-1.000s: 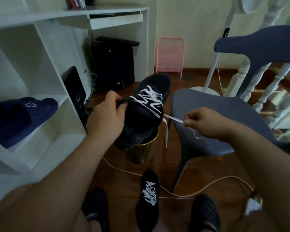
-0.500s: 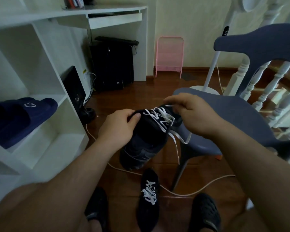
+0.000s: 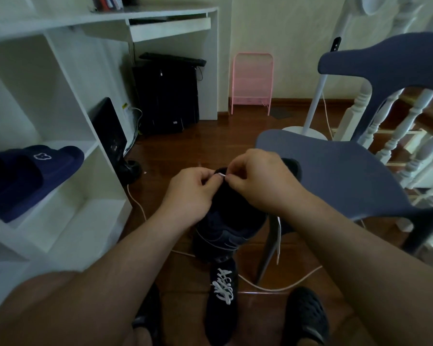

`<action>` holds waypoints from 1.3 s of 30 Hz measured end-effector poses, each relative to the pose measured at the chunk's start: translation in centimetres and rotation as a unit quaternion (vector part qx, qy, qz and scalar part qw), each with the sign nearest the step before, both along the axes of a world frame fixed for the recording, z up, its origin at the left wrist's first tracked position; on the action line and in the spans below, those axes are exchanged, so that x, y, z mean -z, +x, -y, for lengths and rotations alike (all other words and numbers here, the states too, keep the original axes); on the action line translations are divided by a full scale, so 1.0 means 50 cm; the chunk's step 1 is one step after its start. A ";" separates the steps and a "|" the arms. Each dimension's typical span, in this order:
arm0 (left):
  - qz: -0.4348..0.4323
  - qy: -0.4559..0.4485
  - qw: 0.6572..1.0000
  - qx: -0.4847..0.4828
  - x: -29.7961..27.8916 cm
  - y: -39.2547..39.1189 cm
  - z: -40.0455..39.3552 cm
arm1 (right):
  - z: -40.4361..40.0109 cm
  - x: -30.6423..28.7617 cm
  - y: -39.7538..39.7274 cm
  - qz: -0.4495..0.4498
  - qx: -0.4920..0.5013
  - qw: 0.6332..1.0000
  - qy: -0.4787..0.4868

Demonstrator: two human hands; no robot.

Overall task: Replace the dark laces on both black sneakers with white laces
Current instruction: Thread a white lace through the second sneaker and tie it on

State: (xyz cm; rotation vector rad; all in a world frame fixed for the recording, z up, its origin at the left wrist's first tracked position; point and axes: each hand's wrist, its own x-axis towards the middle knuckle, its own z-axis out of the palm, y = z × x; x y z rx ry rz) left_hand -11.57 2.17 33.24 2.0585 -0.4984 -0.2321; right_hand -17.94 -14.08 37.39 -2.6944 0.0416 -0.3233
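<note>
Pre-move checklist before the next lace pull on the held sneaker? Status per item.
1. Held sneaker is supported by both hands: ok.
2. Left hand and right hand pinch the white lace: ok.
3. Lace end through an eyelet: cannot tell, hands cover it.
4. Loose lace tail hangs free beside the chair: ok.
5. Sneaker on the floor has white laces: ok.

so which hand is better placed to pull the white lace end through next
Probably the right hand: its fingertips pinch the white lace end above the held sneaker. The left hand looks busy steadying that sneaker at the lace.
</note>
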 end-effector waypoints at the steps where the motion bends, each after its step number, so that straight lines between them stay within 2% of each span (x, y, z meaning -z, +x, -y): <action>1: 0.004 0.000 1.000 -0.001 -0.001 -0.002 0.000 | 0.000 0.001 0.004 -0.004 0.005 1.000 -0.006; 10: 0.060 0.006 0.998 0.002 -0.008 -0.019 -0.002 | -0.003 0.017 0.018 0.019 0.067 0.997 0.029; 15: 0.054 0.018 0.998 0.001 -0.014 -0.035 -0.004 | -0.002 0.019 0.018 0.013 0.098 0.990 0.101; 19: 0.063 -0.049 0.996 -0.049 -0.016 -0.045 0.002 | -0.006 0.018 0.015 0.080 0.135 0.982 0.109; 22: 0.056 -0.115 0.991 -0.039 -0.015 -0.057 0.006 | -0.014 0.015 0.011 0.125 0.126 0.981 0.083; 24: 0.055 -0.118 0.991 -0.029 -0.010 -0.060 0.007 | -0.016 0.018 0.010 0.137 0.120 0.979 0.087; 26: 0.035 -0.140 0.989 -0.038 0.000 -0.054 0.014 | -0.009 0.024 0.014 0.139 0.103 0.981 0.089; 30: -0.092 -0.242 0.957 -0.128 0.020 -0.026 0.035 | 0.004 0.035 0.020 0.158 0.038 0.983 0.079; 32: -0.121 -0.276 0.939 -0.165 0.025 -0.009 0.036 | 0.017 0.032 0.017 0.179 0.062 0.980 0.068; 34: -0.095 -0.284 0.936 -0.185 0.028 0.004 0.031 | 0.039 0.028 0.011 0.156 0.094 0.982 0.054; 38: -0.046 -0.287 0.937 -0.196 0.021 0.003 0.020 | 0.060 0.028 -0.009 -0.072 0.095 0.992 0.033; 39: -0.044 -0.292 0.936 -0.193 0.019 -0.001 0.019 | 0.056 0.033 -0.012 -0.103 0.093 0.989 0.042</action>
